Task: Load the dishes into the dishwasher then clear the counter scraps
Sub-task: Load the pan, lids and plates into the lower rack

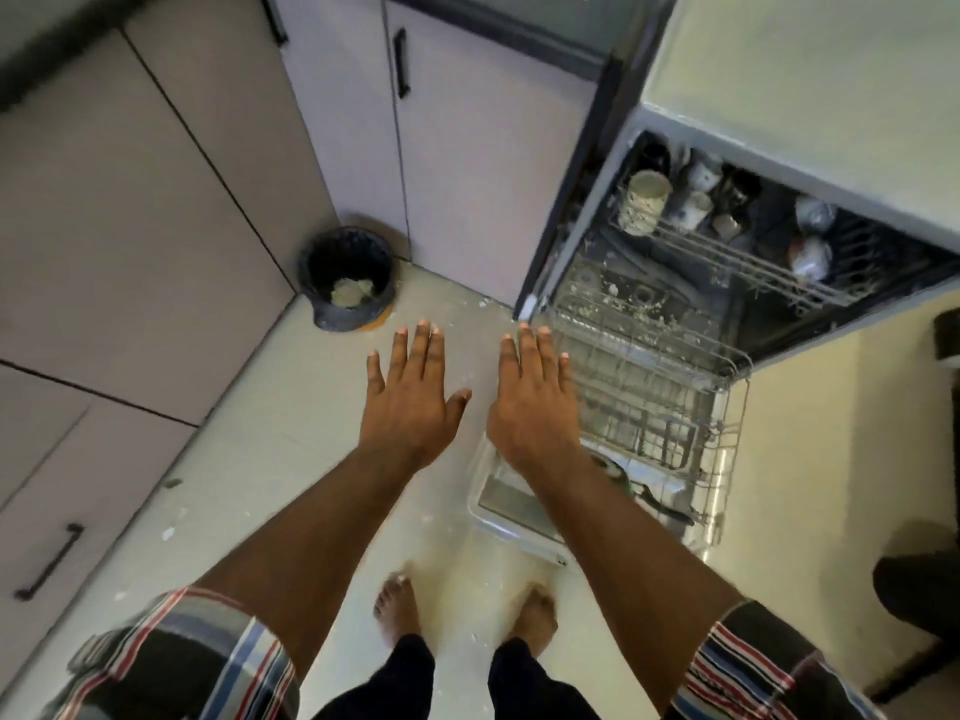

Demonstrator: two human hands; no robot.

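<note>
At nine o'clock grey cabinets (156,210) with dark handles are seen; no writing can be read anywhere. A dark bin (347,277) holding pale scraps (352,292) is set on the floor (291,459) at eleven o'clock. At the centre, the left hand (410,397) and right hand (535,402) are held flat, fingers straight and spread, nothing grasped. At two o'clock the dishwasher (613,163) is open: cups (670,194) are stacked in the upper rack (737,257), while the lower rack (670,387) is pulled out beside the right hand.

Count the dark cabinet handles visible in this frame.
3: one handle on the far cabinet door beside the dishwasher, one at the top edge, one at lower left. Others may be out of view.
</note>
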